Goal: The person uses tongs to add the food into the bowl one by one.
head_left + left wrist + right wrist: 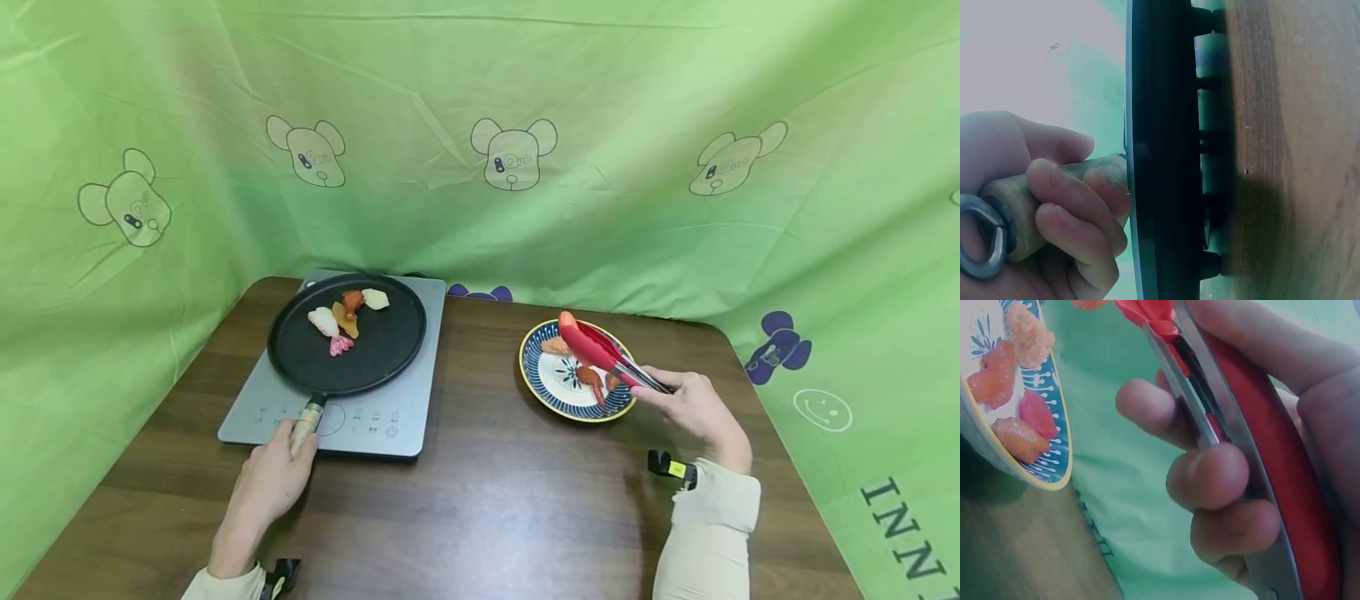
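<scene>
My left hand [272, 477] grips the wooden handle [1022, 194] of a flat black frying pan [375, 354]. On the pan lie several food pieces: a white one with a pink tail [325, 322], a yellow-brown slice [343, 319], a reddish-brown piece [352, 301] and a white piece [376, 299]. My right hand [697, 412] holds red-tipped tongs [588, 343] over a blue-patterned plate [531, 373]. An orange piece [1088, 303] shows at the tongs' tips. Reddish-brown food [997, 372], a crumbly tan piece [1029, 337] and other bits lie on the plate.
Under the pan is a silver induction cooker [247, 408] at the table's left. The wooden table [480, 483] carries the plate at its right. Green printed cloth [420, 217] hangs close behind the table and along both sides.
</scene>
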A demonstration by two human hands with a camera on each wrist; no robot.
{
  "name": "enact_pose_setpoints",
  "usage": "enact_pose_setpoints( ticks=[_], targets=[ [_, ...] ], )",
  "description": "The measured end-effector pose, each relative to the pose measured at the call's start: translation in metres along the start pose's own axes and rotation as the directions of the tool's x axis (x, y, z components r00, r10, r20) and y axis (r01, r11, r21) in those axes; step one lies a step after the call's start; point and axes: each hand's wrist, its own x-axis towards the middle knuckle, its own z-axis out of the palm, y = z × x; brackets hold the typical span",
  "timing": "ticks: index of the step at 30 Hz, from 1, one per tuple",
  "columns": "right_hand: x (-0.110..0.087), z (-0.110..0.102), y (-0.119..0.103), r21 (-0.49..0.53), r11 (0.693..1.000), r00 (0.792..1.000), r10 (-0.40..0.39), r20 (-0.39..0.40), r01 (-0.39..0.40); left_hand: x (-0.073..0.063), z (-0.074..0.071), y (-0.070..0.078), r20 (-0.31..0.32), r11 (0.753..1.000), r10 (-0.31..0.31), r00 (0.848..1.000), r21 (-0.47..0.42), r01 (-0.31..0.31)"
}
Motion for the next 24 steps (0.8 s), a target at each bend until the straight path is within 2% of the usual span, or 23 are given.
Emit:
enact_pose_setpoints(
  ticks=[5, 11, 20, 24],
  targets=[
    [0.002, 0.002, -0.002, 0.012, 1.0, 1.0, 0.0, -0.008, 0.0, 0.0, 0.0, 0.001, 0.0, 1.0, -0.003, 1.0, 0.0, 0.003],
    [0.005, 0.005, -0.004, 0.0, 0.999, 0.998, -0.041, -0.052, 0.041, 0.0, 0.0, 0.001, 0.005, 1.0, -0.008, 1.0, -0.001, 0.008],
    [0.01, 0.01, -0.013, 0.113, 0.993, 1.0, -0.014, -0.022, 0.017, 0.0, 0.0, 0.0, 0.005, 1.0, -0.008, 1.0, 0.001, 0.008],
    [0.012, 0.012, -0.016, 0.126, 0.992, 0.999, -0.021, -0.029, 0.024, 0.0, 0.0, 0.001, 0.006, 1.0, -0.01, 1.0, 0.0, 0.01]
  ],
)
